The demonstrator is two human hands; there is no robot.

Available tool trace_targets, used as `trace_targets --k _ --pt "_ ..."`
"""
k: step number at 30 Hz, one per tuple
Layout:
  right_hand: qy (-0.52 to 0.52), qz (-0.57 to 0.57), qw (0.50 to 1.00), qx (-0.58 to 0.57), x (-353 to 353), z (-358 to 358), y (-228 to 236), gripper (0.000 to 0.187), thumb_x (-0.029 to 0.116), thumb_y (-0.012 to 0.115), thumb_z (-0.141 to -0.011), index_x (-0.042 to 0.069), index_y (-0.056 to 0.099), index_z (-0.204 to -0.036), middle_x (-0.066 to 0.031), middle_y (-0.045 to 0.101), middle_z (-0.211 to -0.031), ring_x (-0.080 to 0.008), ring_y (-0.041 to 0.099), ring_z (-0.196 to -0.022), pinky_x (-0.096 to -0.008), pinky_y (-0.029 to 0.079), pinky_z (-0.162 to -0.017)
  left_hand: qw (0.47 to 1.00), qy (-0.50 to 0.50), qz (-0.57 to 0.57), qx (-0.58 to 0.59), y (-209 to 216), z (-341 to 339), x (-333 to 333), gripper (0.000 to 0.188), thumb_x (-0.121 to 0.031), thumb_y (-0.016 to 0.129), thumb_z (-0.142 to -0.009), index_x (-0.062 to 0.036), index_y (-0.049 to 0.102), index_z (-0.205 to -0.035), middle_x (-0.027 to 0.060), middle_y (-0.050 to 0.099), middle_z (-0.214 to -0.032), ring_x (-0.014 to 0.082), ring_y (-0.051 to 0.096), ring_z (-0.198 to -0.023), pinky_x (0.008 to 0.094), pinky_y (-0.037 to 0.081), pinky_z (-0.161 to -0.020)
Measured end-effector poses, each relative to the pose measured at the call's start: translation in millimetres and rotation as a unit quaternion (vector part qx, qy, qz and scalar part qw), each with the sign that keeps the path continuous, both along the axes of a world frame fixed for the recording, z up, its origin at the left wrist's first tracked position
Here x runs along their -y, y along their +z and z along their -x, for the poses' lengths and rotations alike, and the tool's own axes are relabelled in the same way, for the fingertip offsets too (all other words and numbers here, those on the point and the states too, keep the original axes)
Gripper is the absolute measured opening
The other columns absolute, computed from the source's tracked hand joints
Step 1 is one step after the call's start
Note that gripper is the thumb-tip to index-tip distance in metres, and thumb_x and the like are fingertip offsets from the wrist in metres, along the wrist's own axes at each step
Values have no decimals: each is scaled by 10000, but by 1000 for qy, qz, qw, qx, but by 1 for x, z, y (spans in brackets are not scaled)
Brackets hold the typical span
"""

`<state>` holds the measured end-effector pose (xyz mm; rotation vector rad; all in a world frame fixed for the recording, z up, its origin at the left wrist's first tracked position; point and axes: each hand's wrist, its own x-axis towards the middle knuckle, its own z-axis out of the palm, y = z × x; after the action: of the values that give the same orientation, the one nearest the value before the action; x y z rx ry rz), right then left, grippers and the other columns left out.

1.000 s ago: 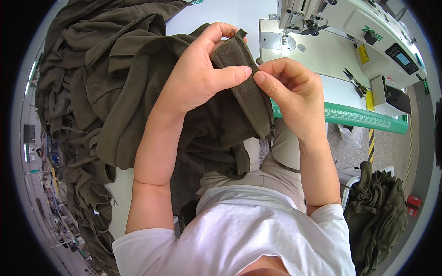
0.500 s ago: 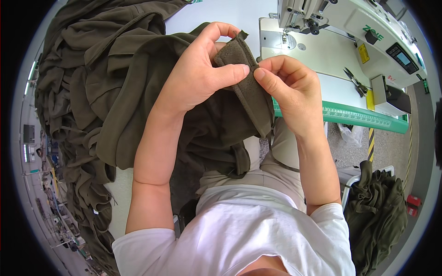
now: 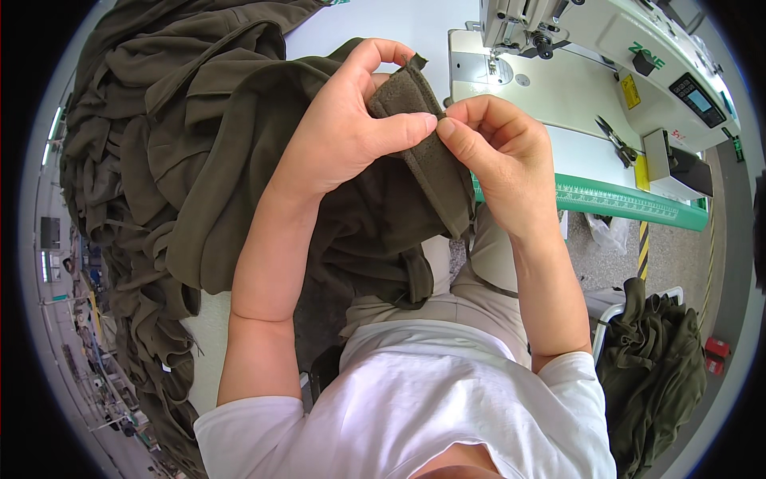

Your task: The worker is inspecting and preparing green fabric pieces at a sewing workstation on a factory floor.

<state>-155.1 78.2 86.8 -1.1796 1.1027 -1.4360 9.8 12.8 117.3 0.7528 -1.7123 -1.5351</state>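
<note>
Between my hands a dark olive garment [image 3: 437, 180] is raised, its folded, stitched edge band slanting from upper left to lower right. My left hand [image 3: 347, 128] grips the upper part of the band, thumb lying across its face and fingers behind it. My right hand [image 3: 495, 152] pinches the band's right edge between thumb and forefinger, close to the left thumb's tip. The rest of the garment hangs over my lap and runs left toward the pile. Fingers behind the cloth are partly hidden.
A large heap of olive garments [image 3: 191, 144] covers the left side. A sewing machine [image 3: 606, 56] stands at the upper right, with thread snips [image 3: 616, 142] and an open box [image 3: 677, 168] nearby. A green ruler strip [image 3: 630, 201] edges the table. More garments [image 3: 650, 359] lie at lower right.
My right hand has shifted very slightly left, with its pinch on the band's edge kept. The left hand and the garment are almost unmoved.
</note>
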Motion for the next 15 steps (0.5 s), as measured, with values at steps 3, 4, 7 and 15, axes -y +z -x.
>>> trace_targets --k 3,4,7,15 --pt "0 3 1000 -3 -1 -1 1 104 76 668 -828 -8 629 -874 27 595 -752 -24 512 -674 -161 396 -598 1000 14 -19 6 0 1 0 492 -85 714 -731 -29 441 -1137 15 587 -886 60 545 -805 208 438 -751" --pt "-1 4 1000 -3 -1 -1 2 104 76 668 -828 -8 629 -874 27 595 -752 -24 512 -674 -161 396 -598 1000 15 -17 -1 -1 1 0 489 -83 715 -730 -30 440 -1131 22 592 -882 63 547 -802 211 440 -749" --pt "-1 -3 1000 -2 -2 -2 3 95 38 663 -811 -14 625 -881 20 600 -759 -26 523 -679 -166 416 -613 1000 17 -8 -15 -5 1 2 482 -81 715 -728 -31 438 -1120 34 602 -875 70 552 -796 217 446 -746" --pt "-2 47 998 -30 -8 -8 1 126 -21 643 -772 -29 615 -895 -5 610 -759 -49 543 -673 -187 454 -642 997 -21 10 -73 -17 -8 3 513 -54 693 -741 -14 400 -1161 42 613 -871 65 562 -786 217 461 -726"
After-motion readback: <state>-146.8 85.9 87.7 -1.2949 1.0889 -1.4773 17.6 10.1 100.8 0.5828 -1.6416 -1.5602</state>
